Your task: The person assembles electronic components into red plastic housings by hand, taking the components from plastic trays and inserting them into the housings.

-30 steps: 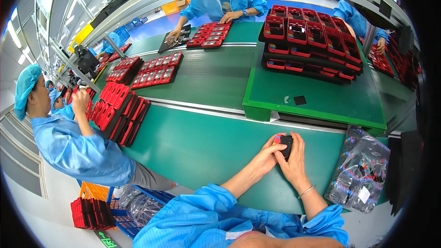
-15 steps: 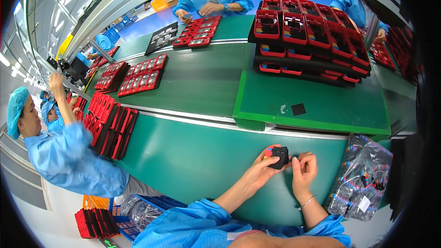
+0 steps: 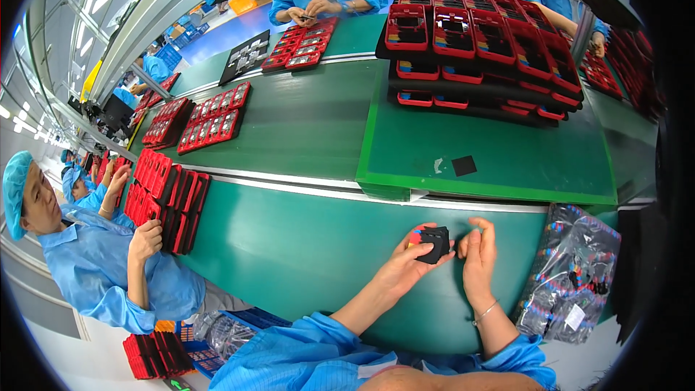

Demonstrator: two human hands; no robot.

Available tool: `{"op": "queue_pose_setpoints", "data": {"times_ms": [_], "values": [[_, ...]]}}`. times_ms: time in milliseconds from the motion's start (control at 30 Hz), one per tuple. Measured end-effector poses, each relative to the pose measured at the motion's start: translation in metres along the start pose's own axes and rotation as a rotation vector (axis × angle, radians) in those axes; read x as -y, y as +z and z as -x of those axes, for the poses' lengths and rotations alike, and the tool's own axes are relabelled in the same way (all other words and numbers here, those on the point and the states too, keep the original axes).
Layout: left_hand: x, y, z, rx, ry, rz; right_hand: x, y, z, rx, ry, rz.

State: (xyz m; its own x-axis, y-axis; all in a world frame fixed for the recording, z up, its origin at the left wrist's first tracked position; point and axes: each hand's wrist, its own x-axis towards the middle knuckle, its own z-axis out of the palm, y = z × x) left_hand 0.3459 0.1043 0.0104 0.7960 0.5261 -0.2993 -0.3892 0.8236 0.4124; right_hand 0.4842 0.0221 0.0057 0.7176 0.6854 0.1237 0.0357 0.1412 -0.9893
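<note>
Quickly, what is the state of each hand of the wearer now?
Left hand: closed, holding a stack of black pieces.
Right hand: partly curled beside it; whether it holds anything cannot be told.

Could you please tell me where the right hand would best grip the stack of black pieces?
Probably pinch the black stack at its far right corner, coming from the right: that corner is uncovered, while the thumb of the left hand covers the near left, and the right hand is close by.
</note>
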Motion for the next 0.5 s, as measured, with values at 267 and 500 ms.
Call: {"op": "queue_pose_setpoints", "data": {"times_ms": [267,500], "values": [[0.007,-0.009,-0.004,0.056,0.025,0.064,-0.012,-0.012,0.002,0.206,0.013,0.139],[0.000,-0.009,0.001,0.148,0.054,0.078,-0.012,-0.009,0.000,0.157,0.117,-0.040]]}}
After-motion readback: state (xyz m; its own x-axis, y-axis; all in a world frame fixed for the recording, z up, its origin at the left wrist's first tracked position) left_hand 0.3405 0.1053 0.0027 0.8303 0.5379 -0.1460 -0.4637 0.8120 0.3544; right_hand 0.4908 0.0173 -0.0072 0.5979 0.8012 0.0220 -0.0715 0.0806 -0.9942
